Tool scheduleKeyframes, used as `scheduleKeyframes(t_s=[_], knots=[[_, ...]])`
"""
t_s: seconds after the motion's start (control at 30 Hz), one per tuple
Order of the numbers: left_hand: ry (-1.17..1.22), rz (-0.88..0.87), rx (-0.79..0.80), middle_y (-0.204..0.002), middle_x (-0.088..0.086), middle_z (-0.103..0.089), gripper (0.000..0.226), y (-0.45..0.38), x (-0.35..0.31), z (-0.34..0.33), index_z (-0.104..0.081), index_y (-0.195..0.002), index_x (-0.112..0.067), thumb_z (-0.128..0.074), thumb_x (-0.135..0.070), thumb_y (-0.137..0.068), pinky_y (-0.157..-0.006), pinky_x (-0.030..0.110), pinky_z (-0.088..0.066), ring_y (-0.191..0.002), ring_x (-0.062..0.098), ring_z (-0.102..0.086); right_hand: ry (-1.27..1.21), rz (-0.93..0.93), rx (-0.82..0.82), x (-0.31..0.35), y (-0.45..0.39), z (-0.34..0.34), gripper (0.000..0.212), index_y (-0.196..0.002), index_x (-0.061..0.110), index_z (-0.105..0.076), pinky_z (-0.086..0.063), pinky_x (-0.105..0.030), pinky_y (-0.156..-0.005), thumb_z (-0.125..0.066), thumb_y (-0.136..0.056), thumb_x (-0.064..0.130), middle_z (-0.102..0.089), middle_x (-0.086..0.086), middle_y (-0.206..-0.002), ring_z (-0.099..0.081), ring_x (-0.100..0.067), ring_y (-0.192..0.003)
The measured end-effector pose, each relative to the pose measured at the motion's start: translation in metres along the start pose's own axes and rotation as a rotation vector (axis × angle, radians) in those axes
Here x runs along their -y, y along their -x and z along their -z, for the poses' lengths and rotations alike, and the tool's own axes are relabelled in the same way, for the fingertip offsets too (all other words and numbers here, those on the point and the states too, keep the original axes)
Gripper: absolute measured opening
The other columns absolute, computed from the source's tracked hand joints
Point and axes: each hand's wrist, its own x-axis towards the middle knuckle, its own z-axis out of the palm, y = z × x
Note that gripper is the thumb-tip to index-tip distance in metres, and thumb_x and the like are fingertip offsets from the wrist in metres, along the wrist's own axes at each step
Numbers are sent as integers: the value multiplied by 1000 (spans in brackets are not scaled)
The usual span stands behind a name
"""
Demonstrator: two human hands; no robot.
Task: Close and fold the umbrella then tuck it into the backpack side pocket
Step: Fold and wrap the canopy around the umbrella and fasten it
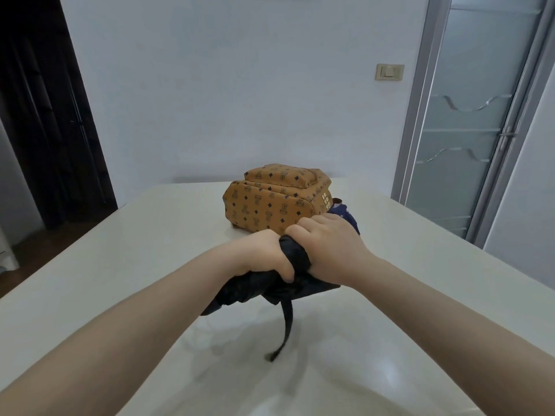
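Observation:
A black folded umbrella is bunched between both hands just above the white table. My left hand grips its canopy from the left, and my right hand wraps it from the right. A black strap dangles from the umbrella down to the tabletop. Behind the hands lies a tan patterned backpack on its back, bottom toward me. Its right side, with gold studs, is partly hidden by my right hand. The side pocket is not clearly visible.
Dark blue fabric pokes out beside the backpack's right side. A white wall with a light switch stands behind the table. A frosted glass door is at right, a dark doorway at left.

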Motion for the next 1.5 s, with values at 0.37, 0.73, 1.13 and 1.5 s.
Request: scheduleKeyframes(t_s=[0.37, 0.73, 1.13, 1.5], knots=[[-832, -213, -451, -69, -3, -44, 25, 13, -3, -20, -39, -82, -20, -63, -24, -75, -55, 33, -37, -62, 21, -44, -441, -335, 813, -20, -22, 9, 33, -80, 25, -62, -51, -25, -55, -78, -53, 34, -67, 3, -72, -63, -15, -66], [-377, 3, 51, -74, 3, -66, 39, 3, 3, -2, -62, -91, -12, -76, -30, -61, -50, 22, -50, -64, 16, -64, -49, -134, 357, -9, -1, 2, 23, -80, 25, -50, -30, -20, -47, -68, -67, 34, -59, 3, -68, -47, -16, -59], [394, 3, 322, -85, 10, -63, 42, 5, 21, 1, -57, -98, -11, -71, -10, -59, -64, 33, -54, -77, 26, -61, 86, 20, -239, -7, 3, -1, 5, -68, 15, -60, -40, -27, -61, -63, -67, 12, -59, 0, -59, -53, -21, -54], [779, 139, -59, -54, 9, -60, 13, 3, 24, -5, -57, -76, -2, -67, -6, -69, -44, 25, -47, -41, 21, -57, -382, -626, -229, 7, 15, 6, 49, -121, 9, -49, -38, -38, -98, -62, -74, 16, -56, -11, -124, -47, -29, -118]])
